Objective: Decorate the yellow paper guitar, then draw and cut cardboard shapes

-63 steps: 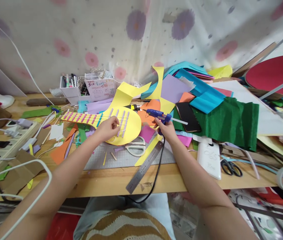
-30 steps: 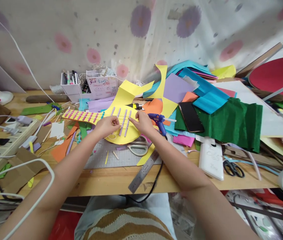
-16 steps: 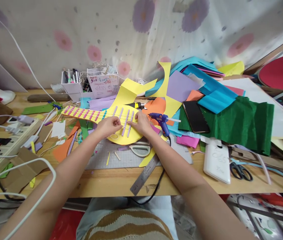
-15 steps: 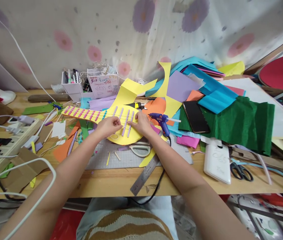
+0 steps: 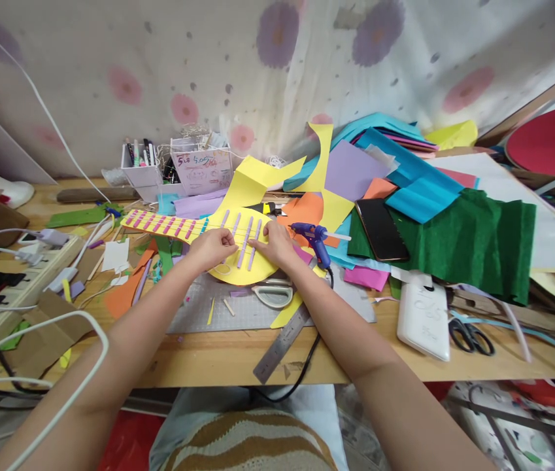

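A yellow paper lute (image 5: 231, 261) lies across the cutting mat, its neck pointing left with rows of pink and blue strips. Several lilac strips (image 5: 242, 245) cross its body, along with thin strings. My left hand (image 5: 214, 247) is closed in a pinch over the left of the body; whatever is between its fingertips is too small to make out. My right hand (image 5: 278, 243) grips the lute's right end, thumb by the rightmost lilac strip. Close to that hand lies a blue glue gun (image 5: 314, 239) with a glue stick in it. Grey-handled scissors (image 5: 277, 294) sit partly under the lute.
A steel ruler (image 5: 280, 350) and the glue gun's cord lie below my right forearm. Further right are a phone (image 5: 382, 229), a white power bank (image 5: 423, 317) and black scissors (image 5: 472, 337). Coloured paper (image 5: 355, 167) is piled behind; a pen box (image 5: 142, 171) stands at back left.
The view has shifted very slightly. Both hands keep nearly the same place and pose on the lute.
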Action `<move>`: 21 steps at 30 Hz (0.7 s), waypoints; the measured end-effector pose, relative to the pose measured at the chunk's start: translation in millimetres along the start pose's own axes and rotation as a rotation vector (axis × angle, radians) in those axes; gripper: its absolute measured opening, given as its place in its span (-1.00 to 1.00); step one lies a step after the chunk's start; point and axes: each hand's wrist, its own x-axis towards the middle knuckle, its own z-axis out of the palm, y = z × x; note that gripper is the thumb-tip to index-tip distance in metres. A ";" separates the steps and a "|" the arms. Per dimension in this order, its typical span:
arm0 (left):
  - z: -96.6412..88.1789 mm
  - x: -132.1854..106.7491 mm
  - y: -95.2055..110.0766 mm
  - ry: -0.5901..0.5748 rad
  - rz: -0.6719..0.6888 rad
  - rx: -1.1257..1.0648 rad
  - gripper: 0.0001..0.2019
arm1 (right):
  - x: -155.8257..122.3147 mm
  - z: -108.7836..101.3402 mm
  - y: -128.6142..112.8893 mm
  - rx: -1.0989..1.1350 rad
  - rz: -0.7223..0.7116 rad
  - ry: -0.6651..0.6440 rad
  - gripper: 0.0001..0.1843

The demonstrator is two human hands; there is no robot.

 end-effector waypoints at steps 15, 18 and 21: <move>-24.0 7.4 -25.1 0.044 0.010 -0.041 -0.75 | -0.6 -0.8 -0.8 0.030 0.030 0.003 -0.63; -43.3 9.6 -41.9 0.028 -0.005 -0.093 -0.74 | -0.9 -1.7 -1.3 0.020 0.030 -0.003 -0.62; -65.3 9.3 -59.2 -0.001 -0.054 -0.175 -0.73 | -1.7 -4.1 -2.8 0.000 0.012 -0.008 -0.66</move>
